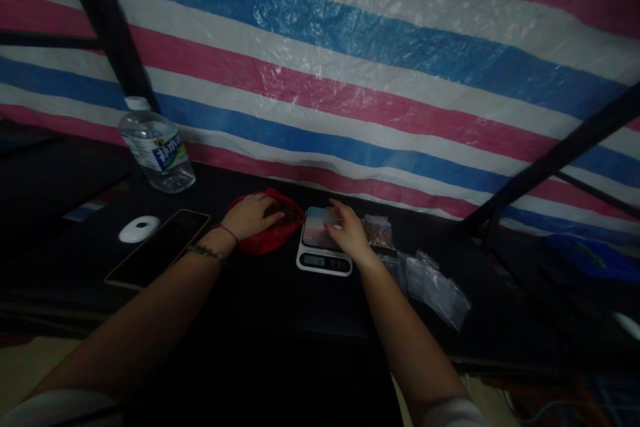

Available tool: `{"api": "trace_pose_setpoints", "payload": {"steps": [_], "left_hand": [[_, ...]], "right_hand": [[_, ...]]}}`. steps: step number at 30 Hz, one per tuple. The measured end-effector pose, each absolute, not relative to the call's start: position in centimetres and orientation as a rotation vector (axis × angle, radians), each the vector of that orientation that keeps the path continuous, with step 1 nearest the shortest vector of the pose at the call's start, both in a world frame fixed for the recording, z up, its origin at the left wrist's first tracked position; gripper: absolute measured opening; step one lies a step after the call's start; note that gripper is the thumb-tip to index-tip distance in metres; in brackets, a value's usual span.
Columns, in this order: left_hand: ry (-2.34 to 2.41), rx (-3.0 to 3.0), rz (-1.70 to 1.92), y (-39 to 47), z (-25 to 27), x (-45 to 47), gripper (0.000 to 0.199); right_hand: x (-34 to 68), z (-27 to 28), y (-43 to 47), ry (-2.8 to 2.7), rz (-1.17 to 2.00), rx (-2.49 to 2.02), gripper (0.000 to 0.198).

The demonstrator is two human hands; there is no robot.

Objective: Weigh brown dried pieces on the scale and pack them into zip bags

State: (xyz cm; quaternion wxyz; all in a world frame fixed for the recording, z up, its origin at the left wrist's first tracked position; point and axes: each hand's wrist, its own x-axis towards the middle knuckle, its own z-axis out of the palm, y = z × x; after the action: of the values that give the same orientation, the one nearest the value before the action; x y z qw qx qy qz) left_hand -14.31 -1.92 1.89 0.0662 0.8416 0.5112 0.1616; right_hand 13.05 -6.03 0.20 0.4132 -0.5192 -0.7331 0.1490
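Observation:
My left hand (250, 215) rests over the rim of a red bag (260, 240), its thumb apart from the fingers. Dark brown loose bits (286, 212) fill the bag's mouth; the left fingertips partly overlap them. My right hand (350, 232) is spread over the right side of a white kitchen scale (324, 261) with a shiny weighing plate (316, 227). Whether the right fingers touch the plate I cannot tell. The scale's small display is too dim to read. Beside the right wrist lies a clear zip bag (379, 232) of brownish bits.
Several flat clear zip bags (435, 287) fan out right of my forearm. To the left are a phone (160, 248), a white rounded object (139, 229) and a large clear bottle (157, 147). Striped plastic sheeting (320, 93) hangs behind the black table (280, 307), with dark metal bars at both sides.

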Motion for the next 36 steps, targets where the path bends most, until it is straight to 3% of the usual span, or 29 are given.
{"api": "trace_pose_setpoints", "payload": {"steps": [5, 10, 19, 36], "left_hand": [[1.654, 2.541, 0.469, -1.8, 2.8, -17.1, 0.056], [1.634, 2.5, 0.226, -1.9, 2.7, -18.0, 0.063], [1.474, 2.498, 0.287, -1.9, 2.0, -16.8, 0.031], [1.352, 2.442, 0.495, -2.2, 2.8, -16.4, 0.019]], "right_hand": [[9.6, 1.3, -4.6, -2.055, 0.397, -1.301, 0.034], [7.3, 1.9, -1.9, -2.339, 0.251, -1.31, 0.032], [5.0, 1.5, 0.7, -2.585, 0.326, -1.216, 0.037], [2.8, 0.6, 1.3, -2.388, 0.777, -1.136, 0.028]]}}
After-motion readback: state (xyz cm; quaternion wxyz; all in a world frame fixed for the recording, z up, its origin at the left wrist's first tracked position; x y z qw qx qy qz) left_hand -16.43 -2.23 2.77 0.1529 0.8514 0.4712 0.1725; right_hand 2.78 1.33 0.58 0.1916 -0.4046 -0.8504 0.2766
